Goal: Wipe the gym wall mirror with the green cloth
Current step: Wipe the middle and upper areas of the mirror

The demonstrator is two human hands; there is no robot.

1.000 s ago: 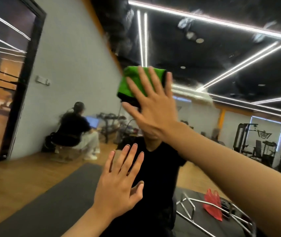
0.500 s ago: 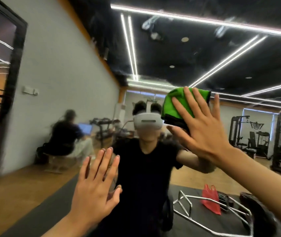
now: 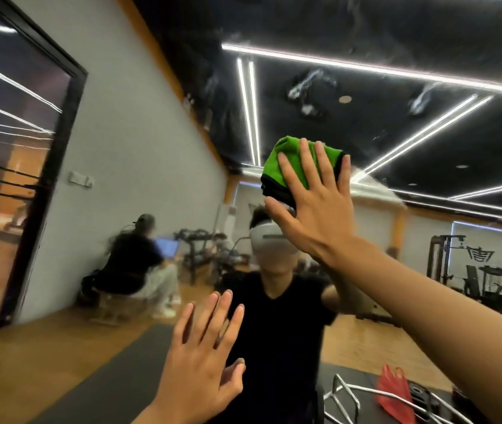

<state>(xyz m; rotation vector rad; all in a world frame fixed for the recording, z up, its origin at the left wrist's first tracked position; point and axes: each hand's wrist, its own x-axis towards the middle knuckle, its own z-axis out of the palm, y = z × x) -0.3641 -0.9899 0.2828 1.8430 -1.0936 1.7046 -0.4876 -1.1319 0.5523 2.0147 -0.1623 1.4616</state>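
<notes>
The wall mirror (image 3: 396, 123) fills the view and reflects the gym and a person in a black shirt. My right hand (image 3: 314, 206) is raised, fingers straight, pressing a folded green cloth (image 3: 292, 162) flat against the glass above the reflected head. The cloth has a black edge and shows above and left of my fingers. My left hand (image 3: 204, 359) is lower, fingers spread and straight, palm toward the mirror and holding nothing; whether it touches the glass I cannot tell. Smears show on the glass near the top (image 3: 308, 87).
A black-framed glass door (image 3: 29, 179) stands at the left. Reflected in the mirror: a seated person with a laptop (image 3: 139, 264), weight machines (image 3: 470, 270), a red bag (image 3: 393, 393) and a metal frame (image 3: 344, 402) on a dark mat.
My right hand has slid the cloth back leftward and upward across the glass after a sweep to the right. My left hand stays spread low on the mirror side.
</notes>
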